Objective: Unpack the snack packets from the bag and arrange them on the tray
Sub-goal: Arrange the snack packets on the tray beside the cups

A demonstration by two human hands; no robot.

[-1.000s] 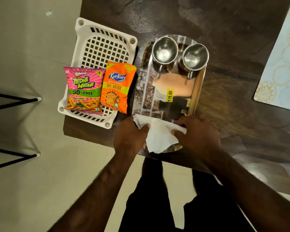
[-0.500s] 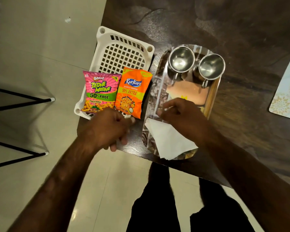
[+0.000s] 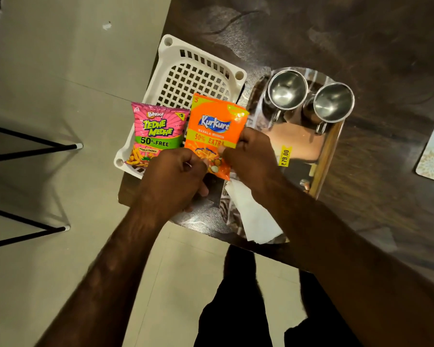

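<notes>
Both hands (image 3: 172, 180) (image 3: 251, 159) gone from napkin (image 3: 254, 216) to Kurkure (image 3: 212, 131), now pinching it; I'm lifting gently, keeping Bingo (image 3: 156, 134) undisturbed.

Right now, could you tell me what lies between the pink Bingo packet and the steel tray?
In the head view, the orange Kurkure packet lies between the pink Bingo packet and the steel tray.

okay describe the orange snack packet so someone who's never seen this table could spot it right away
Start at the white slotted basket at the dark table's near-left corner. Two packets lie across its front; the orange packet is the one nearer the steel tray. Unlike the pink packet beside it, it reads Kurkure, and both hands, left hand and right hand, grip its lower end.
</notes>
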